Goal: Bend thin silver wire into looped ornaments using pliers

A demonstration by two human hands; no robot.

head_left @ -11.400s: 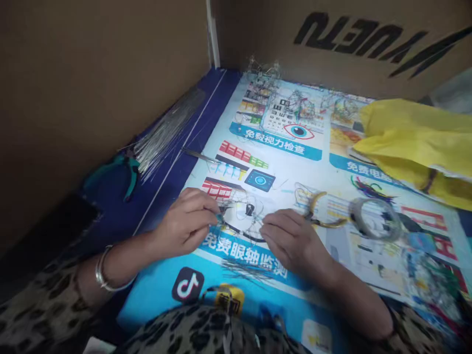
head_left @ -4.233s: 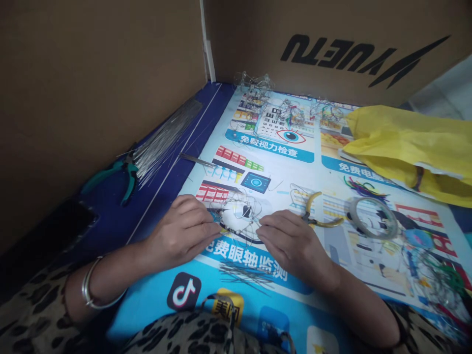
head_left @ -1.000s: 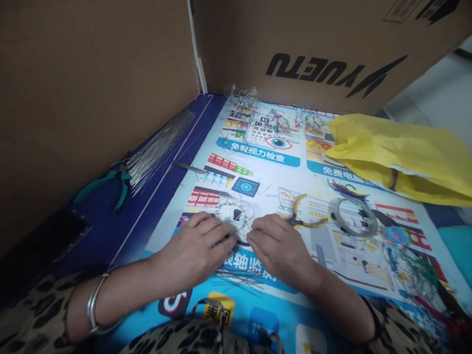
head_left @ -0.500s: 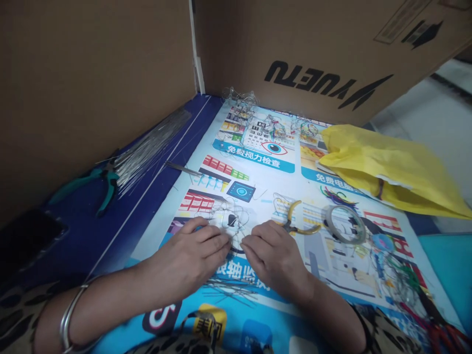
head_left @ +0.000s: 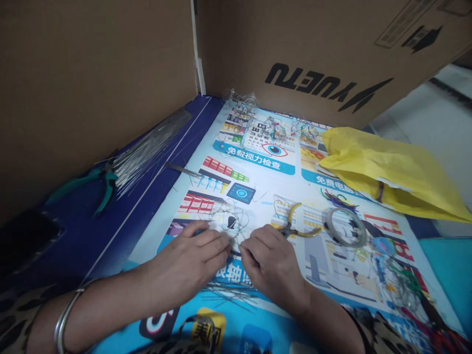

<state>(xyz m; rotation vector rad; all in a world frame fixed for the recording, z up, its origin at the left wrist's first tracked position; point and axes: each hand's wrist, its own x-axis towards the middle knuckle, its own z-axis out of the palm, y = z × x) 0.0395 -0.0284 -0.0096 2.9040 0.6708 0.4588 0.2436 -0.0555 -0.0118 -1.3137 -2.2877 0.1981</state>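
Observation:
Thin silver wire, bent into loose loops, runs between my two hands over the printed mat. My left hand is closed on it, fingertips pinched at the wire's near end. Facing it across a small gap, my right hand is curled with thumb and forefinger pinched on the same wire. Exactly where the fingers grip is hidden. Yellow-handled pliers lie just beyond my right hand. Short cut wire pieces lie on the mat nearer to me, between my forearms.
Teal-handled pliers and a bundle of straight wires lie at left. A roll of clear tape, coloured wires and a yellow bag are at right. Tangled wire lies before the cardboard wall.
My right hand has shifted slightly and turned a little at the wire. The left hand stays almost where it was, still pinching.

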